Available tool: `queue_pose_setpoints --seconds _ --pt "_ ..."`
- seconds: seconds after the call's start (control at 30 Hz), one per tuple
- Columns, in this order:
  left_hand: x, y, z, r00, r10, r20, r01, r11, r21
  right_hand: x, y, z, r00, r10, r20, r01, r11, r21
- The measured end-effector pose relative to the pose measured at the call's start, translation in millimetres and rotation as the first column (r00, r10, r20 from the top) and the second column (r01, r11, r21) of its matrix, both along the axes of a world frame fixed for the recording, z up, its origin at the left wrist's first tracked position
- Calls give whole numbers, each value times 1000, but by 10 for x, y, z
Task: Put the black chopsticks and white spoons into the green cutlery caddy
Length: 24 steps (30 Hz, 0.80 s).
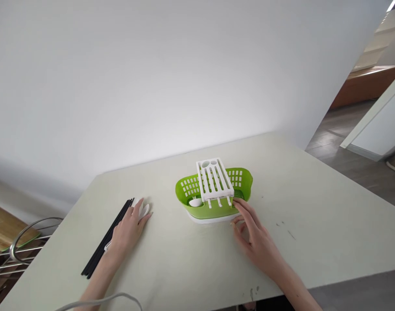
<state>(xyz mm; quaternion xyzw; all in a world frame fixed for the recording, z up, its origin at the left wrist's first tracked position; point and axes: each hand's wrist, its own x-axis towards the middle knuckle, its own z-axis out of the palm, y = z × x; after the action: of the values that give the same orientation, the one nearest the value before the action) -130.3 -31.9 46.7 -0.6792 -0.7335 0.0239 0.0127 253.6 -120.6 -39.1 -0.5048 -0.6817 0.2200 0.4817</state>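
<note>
Head view: a pale table (184, 259) stands against the wall (184, 86), and everything being handled sits on it. The largest of these is the green basket (213, 212), right of the table's middle, on a white base (210, 220). It stands upright and looks settled, so I would count that part as done.

Left of it, well apart, a bundle of black chopsticks (105, 239) lies flat on the table, outside the basket and seemingly part of what is left.

The right hand (254, 239) is at the basket's near right side, fingers loosely curved, index fingertip at the rim (perhaps to steady it; I cannot tell whether it grips). The left hand (128, 231) arches over the white spoons (144, 211) just beside the chopsticks, thumb and forefinger on either side of a bowl; whether they pinch it, I cannot tell, nor how many spoons lie beneath.

Smaller, the white slotted rack (218, 194) spans the basket's middle, its hooks at the front; it appears already fitted.

Smallest, one white spoon (195, 202) shows inside the basket, left of the rack. With most utensils outside, I judge the work early on.
</note>
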Motion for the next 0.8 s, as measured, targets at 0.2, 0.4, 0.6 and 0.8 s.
queue_pose_setpoints --seconds 0.2,0.4,0.6,0.8 --pt "26 -14 27 999 -25 -43 22 996 -82 5 0 -25 1000 -6 -3 6 1000 -2" --pt "77 -59 24 992 -38 -121 34 999 -37 6 1 -17 1000 1 -2 -1 1000 -3" --pt "101 -109 53 993 -25 -119 17 998 -64 5 -4 5 1000 8 -3 -8 1000 -8" --pt "-110 -126 49 994 -28 108 38 995 -96 7 -9 16 1000 1 -5 -1 1000 5"
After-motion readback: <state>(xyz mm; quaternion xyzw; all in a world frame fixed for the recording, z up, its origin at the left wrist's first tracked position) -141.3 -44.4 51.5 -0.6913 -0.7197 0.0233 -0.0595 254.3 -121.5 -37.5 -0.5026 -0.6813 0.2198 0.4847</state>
